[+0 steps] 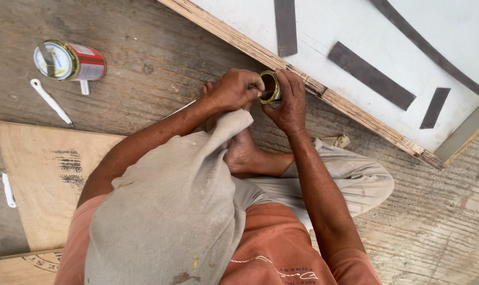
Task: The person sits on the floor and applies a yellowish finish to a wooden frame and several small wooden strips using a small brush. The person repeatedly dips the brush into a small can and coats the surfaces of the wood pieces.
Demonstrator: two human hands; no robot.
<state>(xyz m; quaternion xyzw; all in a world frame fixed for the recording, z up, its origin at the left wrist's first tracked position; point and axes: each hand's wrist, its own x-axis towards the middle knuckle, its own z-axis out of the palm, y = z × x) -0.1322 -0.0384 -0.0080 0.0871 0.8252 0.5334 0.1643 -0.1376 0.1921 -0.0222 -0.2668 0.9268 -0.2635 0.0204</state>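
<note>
Gold-rimmed tin [270, 87]; red-white can [70, 61].

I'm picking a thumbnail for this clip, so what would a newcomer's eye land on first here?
First, the two hands meeting at centre: the left hand and right hand close around a small open gold-rimmed tin, just above a bare foot. Next, the red and white can lying on its side at top left, and the white board at upper right with dark strips on it.
</note>
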